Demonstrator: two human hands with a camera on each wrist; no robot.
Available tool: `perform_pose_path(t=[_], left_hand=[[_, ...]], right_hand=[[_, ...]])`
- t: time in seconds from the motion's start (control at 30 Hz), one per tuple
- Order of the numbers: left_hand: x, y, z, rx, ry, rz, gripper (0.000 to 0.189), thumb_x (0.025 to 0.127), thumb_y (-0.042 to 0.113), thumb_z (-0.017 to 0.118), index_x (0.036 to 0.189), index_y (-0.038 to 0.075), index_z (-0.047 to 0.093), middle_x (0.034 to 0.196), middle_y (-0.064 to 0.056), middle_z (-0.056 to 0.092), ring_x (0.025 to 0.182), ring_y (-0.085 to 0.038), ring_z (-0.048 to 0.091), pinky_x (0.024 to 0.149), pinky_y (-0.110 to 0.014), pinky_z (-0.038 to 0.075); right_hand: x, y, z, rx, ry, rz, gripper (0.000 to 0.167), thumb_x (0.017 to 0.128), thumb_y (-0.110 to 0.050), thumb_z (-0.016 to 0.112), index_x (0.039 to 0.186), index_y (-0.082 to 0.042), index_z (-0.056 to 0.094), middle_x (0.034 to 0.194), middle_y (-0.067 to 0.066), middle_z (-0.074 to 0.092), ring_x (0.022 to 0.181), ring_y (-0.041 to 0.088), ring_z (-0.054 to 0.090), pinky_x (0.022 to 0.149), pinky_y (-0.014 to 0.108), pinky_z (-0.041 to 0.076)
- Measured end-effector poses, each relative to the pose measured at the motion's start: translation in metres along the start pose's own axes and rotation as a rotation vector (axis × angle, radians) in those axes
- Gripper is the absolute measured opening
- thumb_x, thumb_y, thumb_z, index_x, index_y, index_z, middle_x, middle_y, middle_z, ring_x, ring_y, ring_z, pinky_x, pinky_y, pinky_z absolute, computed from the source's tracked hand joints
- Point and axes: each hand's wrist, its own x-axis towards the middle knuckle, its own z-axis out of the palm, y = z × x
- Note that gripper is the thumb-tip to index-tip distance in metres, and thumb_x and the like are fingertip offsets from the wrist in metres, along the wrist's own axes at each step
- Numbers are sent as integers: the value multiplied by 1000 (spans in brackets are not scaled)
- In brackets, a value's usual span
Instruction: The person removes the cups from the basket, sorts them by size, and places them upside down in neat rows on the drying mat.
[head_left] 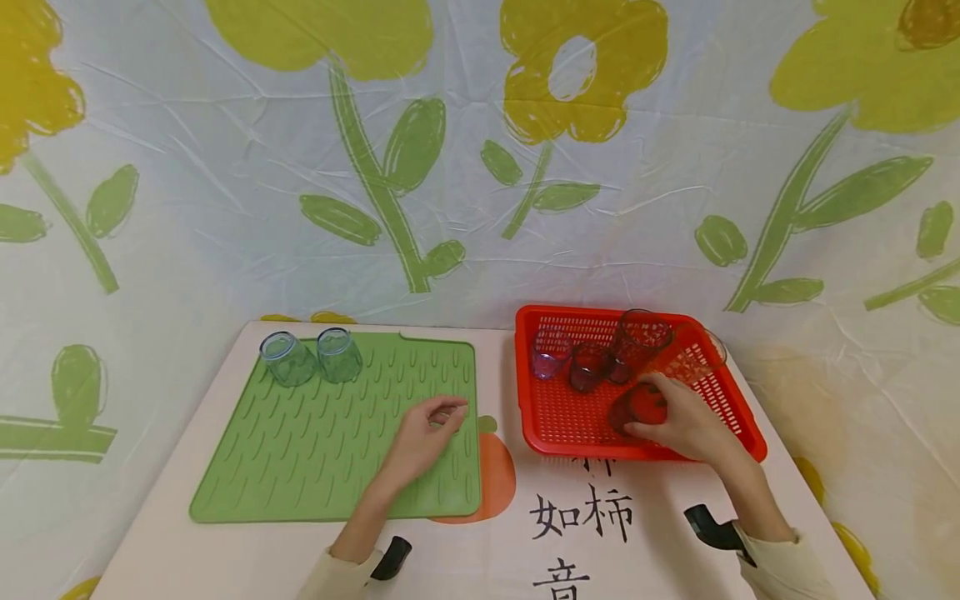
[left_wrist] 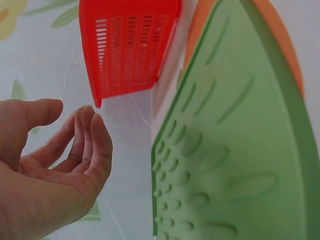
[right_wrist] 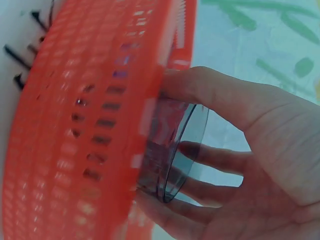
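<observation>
My right hand (head_left: 686,421) reaches into the red plastic basket (head_left: 551,450) and grips a clear drinking glass (right_wrist: 187,150) near its front side. In the right wrist view the thumb lies on one side of the glass and the fingers curl round the other; the basket wall hides its lower part. Holding nothing, my left hand (head_left: 423,437) hovers over the right part of the green drying mat (head_left: 322,450), fingers loosely curled. Two bluish glasses (head_left: 288,360) stand side by side at the mat's back left corner.
Several more glasses share the basket: a purple-tinted glass (head_left: 551,357), a small dark glass (head_left: 589,367), a taller glass (head_left: 641,335) and a clear glass (head_left: 705,354) leaning at the right wall. Behind the table hangs a flowered cloth (head_left: 465,167).
</observation>
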Motion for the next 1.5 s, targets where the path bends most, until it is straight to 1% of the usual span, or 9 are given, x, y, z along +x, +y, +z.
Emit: perform_pose_path(t=[0.13, 0.33, 0.43, 0.63, 0.8, 1.0, 1.23, 1.33, 1.5], left_hand=[[3, 6, 6, 0, -14, 20, 19, 100, 14, 69, 117, 7, 75, 103, -8, 73, 89, -20, 68, 78, -27, 55], [7, 17, 14, -5, -23, 20, 21, 101, 22, 69, 118, 12, 75, 104, -2, 73, 95, -16, 66, 82, -29, 55], [11, 22, 19, -28, -27, 23, 25, 101, 25, 69, 120, 9, 74, 103, -1, 72, 99, -17, 65, 85, -28, 55], [17, 32, 29, -95, -34, 26, 34, 101, 28, 69, 126, 5, 71, 108, -4, 70, 104, -20, 65, 88, -28, 56], [22, 38, 35, -168, -44, 42, 35, 99, 28, 71, 129, 9, 69, 115, -4, 71, 107, -19, 66, 90, -27, 56], [26, 41, 39, -236, -59, 65, 38, 101, 27, 69, 135, 11, 65, 123, -6, 68, 112, -22, 66, 93, -29, 56], [28, 41, 42, -327, -106, 64, 43, 104, 25, 64, 141, 5, 59, 127, -14, 67, 107, -25, 69, 92, -42, 58], [29, 40, 42, -372, -128, 49, 44, 105, 25, 62, 144, 3, 56, 127, -17, 67, 101, -25, 70, 90, -42, 59], [29, 36, 40, -459, -142, 6, 47, 107, 26, 60, 149, 8, 51, 129, -17, 66, 101, -21, 70, 92, -39, 58]], right_hand=[[0, -17, 1, 19, 32, -21, 70, 78, -22, 92, 133, 4, 56, 128, 27, 61, 119, 48, 56, 97, 66, 48], [0, -40, 3, 50, 71, -46, 69, 80, -21, 90, 136, 0, 55, 134, 25, 59, 120, 46, 55, 95, 64, 50], [0, -51, 5, 75, 99, -54, 70, 80, -20, 90, 138, -1, 55, 135, 24, 59, 121, 44, 55, 95, 64, 50], [6, -70, 13, 158, 160, -123, 69, 80, -22, 91, 137, -6, 56, 131, 15, 63, 114, 34, 61, 91, 56, 55], [10, -85, 20, 244, 187, -125, 70, 81, -25, 90, 140, -11, 56, 133, 10, 62, 115, 29, 61, 91, 55, 56], [15, -101, 32, 355, 208, -107, 72, 82, -25, 89, 144, -15, 54, 135, 8, 61, 115, 28, 61, 91, 52, 57], [22, -114, 47, 488, 243, -171, 72, 81, -16, 90, 143, -10, 54, 132, 10, 63, 114, 30, 65, 95, 48, 56], [24, -117, 53, 529, 255, -188, 71, 81, -14, 90, 142, -10, 53, 131, 10, 63, 116, 28, 65, 98, 46, 55], [27, -119, 63, 593, 250, -174, 71, 82, -14, 89, 142, -15, 53, 131, 6, 63, 120, 25, 63, 101, 42, 53]])
